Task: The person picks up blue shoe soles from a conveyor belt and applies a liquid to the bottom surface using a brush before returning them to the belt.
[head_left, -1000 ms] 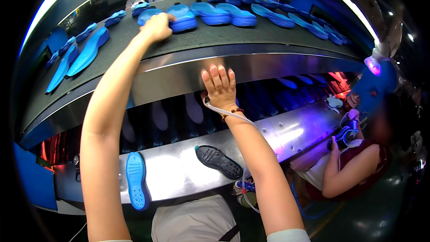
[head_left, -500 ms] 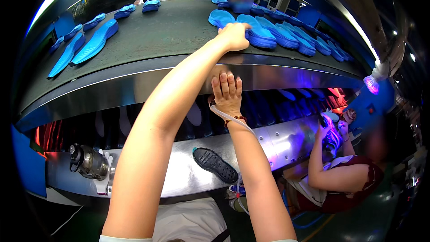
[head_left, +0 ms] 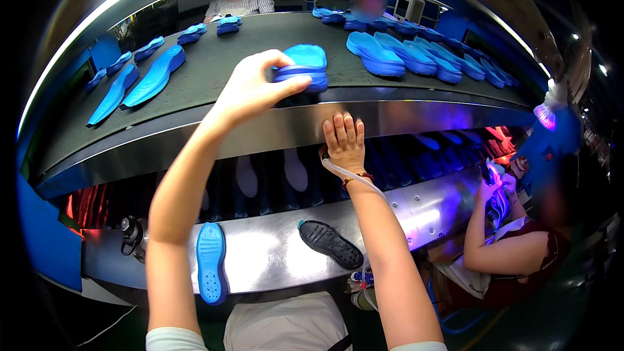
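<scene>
Over the dark conveyor's (head_left: 286, 30) near edge, our left hand (head_left: 255, 86) pinches a blue sole (head_left: 304, 58); our right hand (head_left: 345, 149), fingers straight, rests flat against its metal side (head_left: 273, 131).

- Shoe soles (head_left: 304, 64), upper centre of the frame: light blue on top, deeper blue along the sides.
- Row of soles (head_left: 377, 57), upper right: same two-tone blue.
- Flat soles (head_left: 155, 79), upper left: bright blue, darker at the edge.
- Single sole (head_left: 210, 260), lower left of centre: mid-blue, dotted pattern toward its lower end.
- Perforated sole (head_left: 330, 244), lower centre: black, teal tip.
- Belt (head_left: 201, 75), across the top: dark grey-green.
- Bench plate (head_left: 260, 260), bottom: silver, violet tint toward the right.
- Beaded bracelet (head_left: 359, 179), centre: dark red.
- Shirt (head_left: 261, 4), upper edge: striped, light and dark.
</scene>
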The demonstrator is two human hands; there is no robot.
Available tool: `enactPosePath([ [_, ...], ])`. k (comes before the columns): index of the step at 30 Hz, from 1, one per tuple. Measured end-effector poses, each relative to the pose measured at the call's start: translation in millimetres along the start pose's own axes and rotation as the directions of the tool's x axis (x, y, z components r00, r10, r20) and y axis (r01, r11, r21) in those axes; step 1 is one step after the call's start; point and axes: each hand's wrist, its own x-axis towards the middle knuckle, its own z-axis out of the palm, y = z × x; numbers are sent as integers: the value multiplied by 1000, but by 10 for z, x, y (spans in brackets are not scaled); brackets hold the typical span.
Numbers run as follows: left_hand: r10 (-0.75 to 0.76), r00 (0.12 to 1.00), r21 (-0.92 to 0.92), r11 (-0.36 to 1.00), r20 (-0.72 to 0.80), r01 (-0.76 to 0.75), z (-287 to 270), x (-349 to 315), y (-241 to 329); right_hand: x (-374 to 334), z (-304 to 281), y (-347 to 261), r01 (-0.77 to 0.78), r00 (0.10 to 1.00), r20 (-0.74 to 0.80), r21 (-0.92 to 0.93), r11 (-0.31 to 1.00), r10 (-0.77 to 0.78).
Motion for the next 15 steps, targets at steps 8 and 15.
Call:
enactPosePath([
  [8,-574,813,-992,121,-97,-33,295,-1090,26,-23,25,-9,6,999,54,-31,1000,-4],
  [15,-120,957,-910,-359,263,205,732,-2219,-389,-21,16,-17,28,1000,12,-113,993,-26],
])
